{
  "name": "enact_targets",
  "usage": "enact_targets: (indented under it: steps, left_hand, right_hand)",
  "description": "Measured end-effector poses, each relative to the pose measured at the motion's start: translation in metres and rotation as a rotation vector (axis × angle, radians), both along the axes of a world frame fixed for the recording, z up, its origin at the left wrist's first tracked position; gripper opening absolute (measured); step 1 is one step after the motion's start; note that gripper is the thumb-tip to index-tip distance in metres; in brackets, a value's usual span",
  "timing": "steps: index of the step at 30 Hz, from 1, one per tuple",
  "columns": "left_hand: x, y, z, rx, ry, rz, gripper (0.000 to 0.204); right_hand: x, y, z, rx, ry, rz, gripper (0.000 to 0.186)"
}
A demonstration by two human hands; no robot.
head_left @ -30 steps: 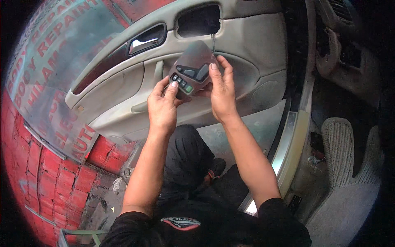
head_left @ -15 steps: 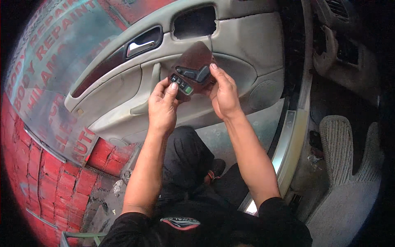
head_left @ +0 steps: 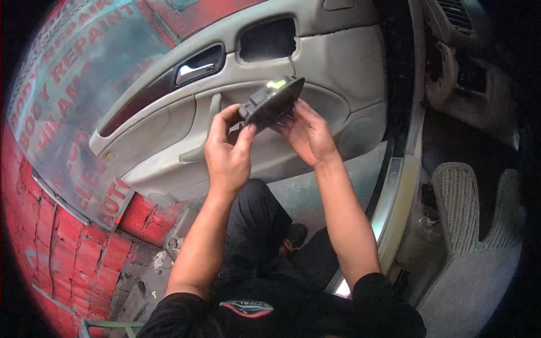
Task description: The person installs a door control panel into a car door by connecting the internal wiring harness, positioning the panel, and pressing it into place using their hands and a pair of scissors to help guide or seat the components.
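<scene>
A dark switch panel is between my hands in front of the car door panel, tipped so that its black back and edge show. A pale yellow-green part sits near its top. My left hand pinches its lower left end between thumb and fingers. At the right side, my right hand is closed around the edge, its fingertips partly hidden behind the panel. The switches on its face are out of sight. Above it is a rectangular opening in the door trim, with a thin wire hanging below.
Left of that opening is a door handle in a dark surround. The door sill runs along my right, with a grey ribbed floor mat beyond it. A red brick wall and a lettered banner stand at left.
The switch panel has been turned over from its brown face with switches to its black back and edge. My left thumb has moved off the switches to the edge.
</scene>
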State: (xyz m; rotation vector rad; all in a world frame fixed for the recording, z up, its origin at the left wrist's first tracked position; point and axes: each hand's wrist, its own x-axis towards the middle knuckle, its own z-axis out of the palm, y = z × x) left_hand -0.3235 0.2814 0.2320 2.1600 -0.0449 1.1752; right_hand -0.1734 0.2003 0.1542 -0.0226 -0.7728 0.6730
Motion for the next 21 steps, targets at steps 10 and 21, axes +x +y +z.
enact_targets:
  steps: [10, 21]
  left_hand:
    - [-0.007, 0.007, -0.010, 0.286, -0.034, 0.089, 0.043]
    - [-0.003, 0.007, -0.007, 0.266, -0.011, 0.117, 0.045]
  right_hand:
    - [0.003, -0.017, 0.013, -0.046, -0.188, -0.254, 0.049]
    - [0.030, -0.030, 0.020, -0.250, -0.398, -0.312, 0.042]
